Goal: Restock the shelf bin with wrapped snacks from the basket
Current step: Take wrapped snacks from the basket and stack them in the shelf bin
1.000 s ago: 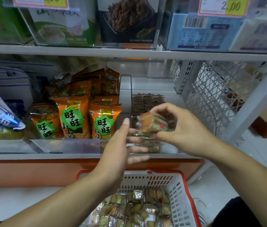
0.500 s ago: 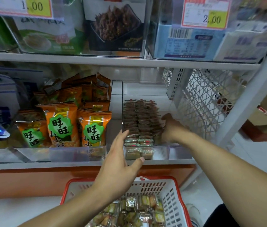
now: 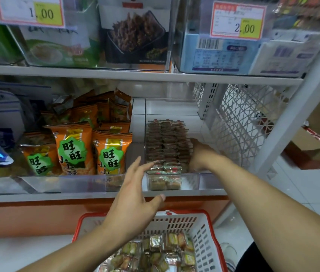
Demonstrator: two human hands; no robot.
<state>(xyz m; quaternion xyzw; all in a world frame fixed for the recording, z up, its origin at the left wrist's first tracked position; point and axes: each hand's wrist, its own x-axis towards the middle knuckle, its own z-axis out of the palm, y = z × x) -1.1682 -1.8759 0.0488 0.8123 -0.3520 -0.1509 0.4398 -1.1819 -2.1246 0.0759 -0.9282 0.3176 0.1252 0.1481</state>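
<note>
A clear plastic shelf bin (image 3: 196,181) on the lower shelf holds rows of small wrapped snacks (image 3: 165,142). My right hand (image 3: 201,156) reaches into the bin and rests against the right side of those rows; its fingers are hidden, so I cannot see whether it holds anything. Fingers spread and holding nothing, my left hand (image 3: 133,193) hovers just in front of the bin's front wall. Below it stands a white basket with a red rim (image 3: 213,234), holding several loose wrapped snacks (image 3: 155,252).
Orange snack bags (image 3: 72,148) fill the bin to the left. A white mesh divider (image 3: 241,122) and a slanted shelf post (image 3: 292,118) close off the right side. An upper shelf (image 3: 135,74) with boxed goods and price tags hangs overhead.
One second ago my right hand held a stack of wrapped snacks in front of the shelf; it has since gone down into the bin. My left hand drew back a little and opened.
</note>
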